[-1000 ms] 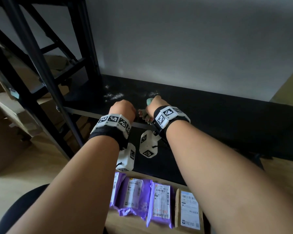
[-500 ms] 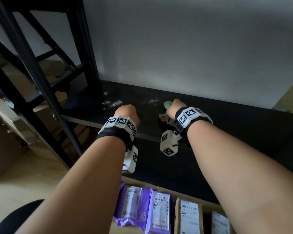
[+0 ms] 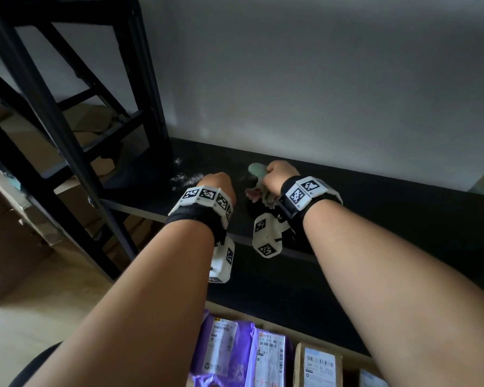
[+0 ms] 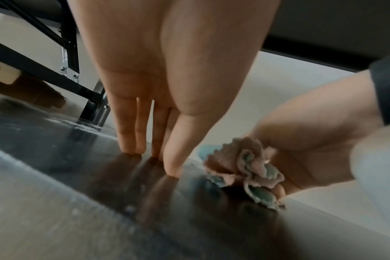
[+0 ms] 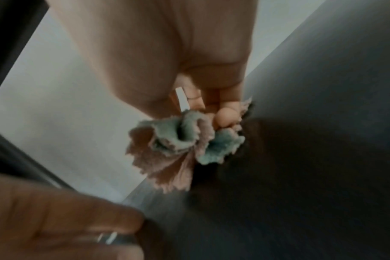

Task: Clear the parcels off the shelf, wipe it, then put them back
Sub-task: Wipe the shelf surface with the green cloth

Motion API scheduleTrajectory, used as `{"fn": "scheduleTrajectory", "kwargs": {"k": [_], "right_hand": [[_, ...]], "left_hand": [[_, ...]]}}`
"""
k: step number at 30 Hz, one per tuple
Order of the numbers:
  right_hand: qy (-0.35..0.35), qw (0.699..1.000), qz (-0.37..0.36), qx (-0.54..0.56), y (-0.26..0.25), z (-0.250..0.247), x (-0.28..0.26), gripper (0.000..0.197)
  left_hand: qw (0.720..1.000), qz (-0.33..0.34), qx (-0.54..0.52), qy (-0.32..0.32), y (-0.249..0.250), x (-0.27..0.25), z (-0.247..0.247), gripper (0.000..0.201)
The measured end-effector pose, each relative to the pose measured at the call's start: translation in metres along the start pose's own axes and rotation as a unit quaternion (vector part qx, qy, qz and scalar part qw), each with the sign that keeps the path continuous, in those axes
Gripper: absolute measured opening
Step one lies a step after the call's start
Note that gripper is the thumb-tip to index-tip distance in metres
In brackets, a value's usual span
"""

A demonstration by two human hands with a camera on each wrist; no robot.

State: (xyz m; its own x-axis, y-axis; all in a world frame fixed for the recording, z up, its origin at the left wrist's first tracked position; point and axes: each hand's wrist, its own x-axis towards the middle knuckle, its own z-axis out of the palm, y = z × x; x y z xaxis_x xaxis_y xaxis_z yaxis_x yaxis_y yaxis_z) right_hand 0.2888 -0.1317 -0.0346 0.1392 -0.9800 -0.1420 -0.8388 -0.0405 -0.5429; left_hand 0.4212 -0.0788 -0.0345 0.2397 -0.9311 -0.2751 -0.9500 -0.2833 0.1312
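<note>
My right hand [image 3: 280,174] grips a bunched pink and teal cloth [image 3: 256,177] and holds it down on the black shelf [image 3: 389,208], near the back wall. The cloth [image 5: 178,146] spills out below the curled fingers [image 5: 225,116]. My left hand [image 3: 217,185] is just to its left, with straight fingertips [image 4: 131,149] pressing on the shelf board. White dust [image 3: 186,178] lies on the shelf left of the left hand. Below the shelf lie two purple parcels [image 3: 224,347] [image 3: 268,358] and a brown box parcel [image 3: 317,364].
A black metal rack frame [image 3: 39,113] with diagonal braces rises at the left, with cardboard boxes [image 3: 9,247] behind and beneath it. The pale wall [image 3: 319,93] closes off the shelf's back. The shelf runs on to the right.
My right hand slid the cloth to the right over the shelf, then slightly back and closer to the wall. The left hand stayed pressed by the dust patch.
</note>
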Motion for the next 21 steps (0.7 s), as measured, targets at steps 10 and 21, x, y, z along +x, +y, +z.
{"fn": "scheduleTrajectory", "kwargs": {"k": [10, 21], "right_hand": [[0.007, 0.996, 0.084, -0.006, 0.023, -0.019, 0.030, 0.024], [-0.109, 0.993, -0.035, 0.025, -0.020, 0.009, 0.028, 0.039]], "left_hand": [[0.998, -0.006, 0.037, -0.045, -0.001, 0.020, -0.008, 0.036], [0.999, 0.005, 0.031, -0.025, -0.004, 0.030, -0.006, 0.042]]}}
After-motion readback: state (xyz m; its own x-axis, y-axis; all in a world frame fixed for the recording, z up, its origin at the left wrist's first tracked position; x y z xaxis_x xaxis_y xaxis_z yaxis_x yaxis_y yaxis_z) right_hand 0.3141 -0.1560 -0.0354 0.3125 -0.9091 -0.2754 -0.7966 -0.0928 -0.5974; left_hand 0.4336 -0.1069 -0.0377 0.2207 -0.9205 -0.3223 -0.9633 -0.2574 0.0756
